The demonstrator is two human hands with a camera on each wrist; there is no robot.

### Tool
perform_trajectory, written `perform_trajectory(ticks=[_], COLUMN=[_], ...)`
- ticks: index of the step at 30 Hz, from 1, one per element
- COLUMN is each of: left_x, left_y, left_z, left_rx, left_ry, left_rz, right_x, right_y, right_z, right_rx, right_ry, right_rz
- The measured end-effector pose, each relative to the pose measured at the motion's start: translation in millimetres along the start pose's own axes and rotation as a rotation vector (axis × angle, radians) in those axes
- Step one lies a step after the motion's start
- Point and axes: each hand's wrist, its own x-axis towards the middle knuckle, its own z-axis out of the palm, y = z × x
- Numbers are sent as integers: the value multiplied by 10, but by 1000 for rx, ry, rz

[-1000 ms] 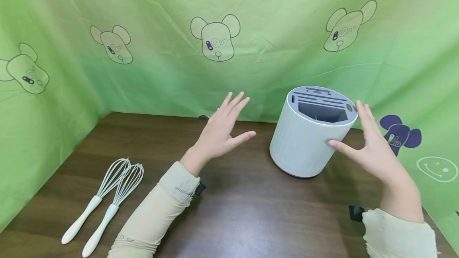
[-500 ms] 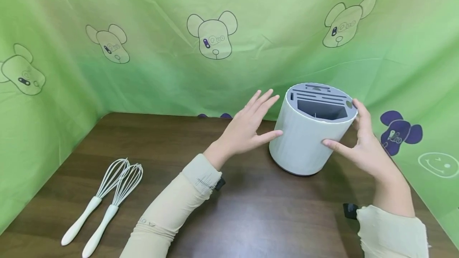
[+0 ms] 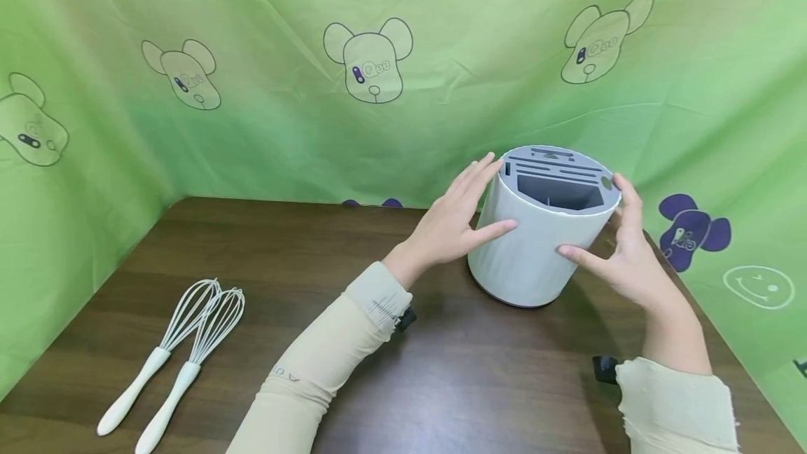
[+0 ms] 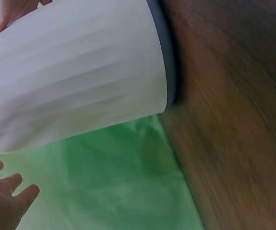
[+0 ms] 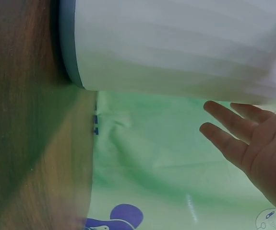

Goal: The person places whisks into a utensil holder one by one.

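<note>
A white cylindrical knife block (image 3: 536, 244) with a grey slotted top stands upright on the brown table towards the right. My left hand (image 3: 450, 226) is at its left side, fingers straight and the thumb overlapping the front wall. On the other side is my right hand (image 3: 630, 258), its fingers up at the right rim and its thumb against the front. In the right wrist view, the spread lower fingers of the right hand (image 5: 253, 139) lie just beside the knife block's wall (image 5: 176, 48). The left wrist view shows the left fingers (image 4: 25, 196) held apart from the wall.
Two white whisks (image 3: 148, 377) (image 3: 183, 387) lie crossed at their wire heads on the left of the wooden table (image 3: 284, 251). A green cloth (image 3: 252, 125) printed with cartoon bear heads hangs behind the table and along both sides.
My left hand has moved right to the left side of the knife block. The right hand has come in closer around its right side. The knife block and whisks have stayed put.
</note>
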Motion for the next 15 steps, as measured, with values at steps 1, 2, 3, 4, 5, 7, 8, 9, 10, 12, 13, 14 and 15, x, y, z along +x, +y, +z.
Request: perform_trajectory(ticks=[1, 2, 3, 4, 5, 7, 8, 9, 10, 12, 13, 14, 15], left_x=[17, 35, 54, 74, 94, 136, 152, 165, 173, 184, 189, 194, 199], left_y=[-2, -3, -3, -2, -2, -8, -9, -11, -9, -2, 3, 8, 13], left_z=[15, 28, 37, 44, 49, 58, 60, 66, 73, 94, 104, 114, 123], left_rx=[-8, -13, -18, -22, -26, -35, -45, -54, -62, -68, -72, -75, -78], left_ry=[-3, -5, -5, -5, -6, -9, -14, -17, -20, -21, -20, -19, -15], left_rz=[0, 2, 6, 10, 13, 20, 19, 19, 16, 15, 15, 14, 11], right_x=[-3, -5, -7, -9, -9, -5, -4, -3, -2, -6, -8, -10, -9], right_y=[5, 10, 13, 16, 18, 20, 24, 26, 28, 36, 38, 39, 36], right_z=[1, 2, 2, 1, 0, -4, -6, -9, -11, -14, -14, -14, -13], right_rx=[0, -2, -3, -3, -4, -8, -8, -9, -9, -8, -6, -4, -6], right_ry=[0, 0, -1, -3, -6, -11, -14, -16, -17, -17, -16, -16, -14], right_rz=[-2, -3, -2, 0, 4, 11, 14, 16, 18, 22, 22, 20, 18])
